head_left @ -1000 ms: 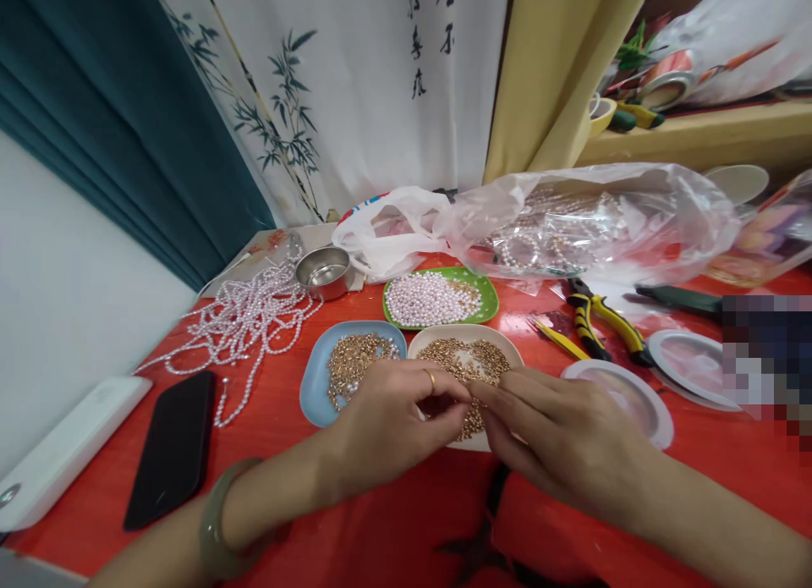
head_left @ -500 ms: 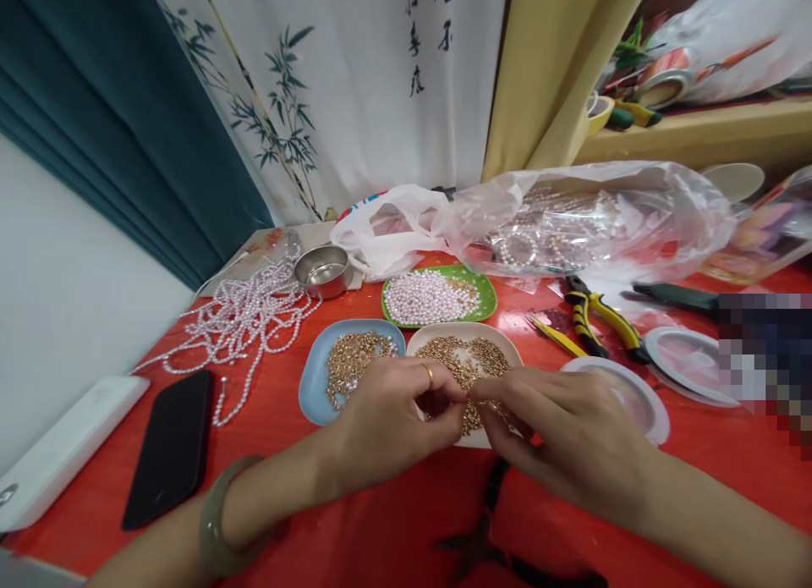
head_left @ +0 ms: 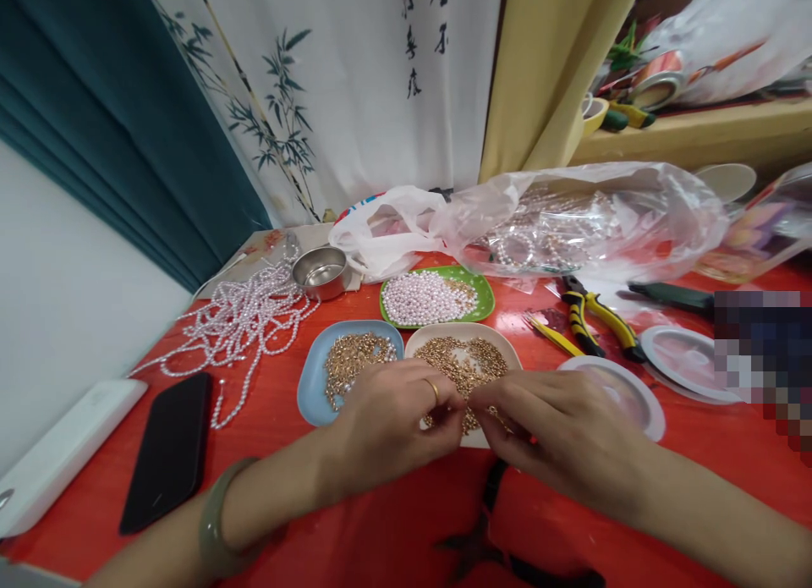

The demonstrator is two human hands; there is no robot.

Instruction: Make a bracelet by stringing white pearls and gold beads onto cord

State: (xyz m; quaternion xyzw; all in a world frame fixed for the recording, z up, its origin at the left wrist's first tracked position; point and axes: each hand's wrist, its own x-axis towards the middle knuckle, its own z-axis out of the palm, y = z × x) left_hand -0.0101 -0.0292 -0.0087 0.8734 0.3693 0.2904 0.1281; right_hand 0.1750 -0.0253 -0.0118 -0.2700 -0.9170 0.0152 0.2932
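Closely pinching with the left hand (head_left: 401, 412), likewise with the right hand (head_left: 564, 431) just beside it; too small to tell what, if anything, is grasped. Beneath both, gold beads (head_left: 485, 359) on the cream plate (head_left: 463, 329); beyond the left hand, the blue plate (head_left: 310, 385); farther out, the green plate (head_left: 487, 300).

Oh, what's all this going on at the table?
Someone is working with both hands close together, fingertips nearly meeting over a cream dish of gold beads. The left hand and right hand are both pinched, but whatever is between the fingers is too small to make out. Behind them sit a blue dish of mostly gold pieces and a green dish of mostly white beads. Pliers lie to the right.
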